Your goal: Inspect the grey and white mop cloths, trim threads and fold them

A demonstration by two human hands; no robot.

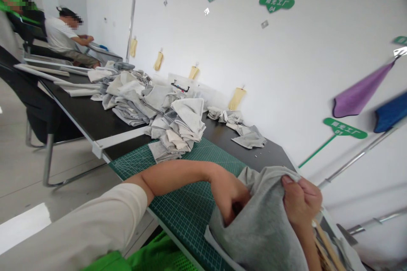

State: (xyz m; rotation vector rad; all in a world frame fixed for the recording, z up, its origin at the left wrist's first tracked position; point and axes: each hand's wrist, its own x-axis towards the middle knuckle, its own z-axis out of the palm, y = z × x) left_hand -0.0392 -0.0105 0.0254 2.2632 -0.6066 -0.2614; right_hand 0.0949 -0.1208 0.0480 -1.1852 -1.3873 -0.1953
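Both my hands hold one piece of grey cloth (260,228) above the green cutting mat (190,207). My left hand (227,197) reaches into a fold of the cloth with its fingers tucked inside, closed on the fabric. My right hand (300,201) pinches the cloth's top edge, fingers curled in a fist. The cloth drapes down toward me, hiding the left fingertips. My left forearm stretches across the mat from a white sleeve (82,228).
A big heap of folded grey cloths (159,110) lies on the black table (85,114) beyond the mat, with a smaller pile (244,131) by the wall. Another person (63,36) sits at the far end. Purple (359,93) and blue cloths (391,112) hang at right.
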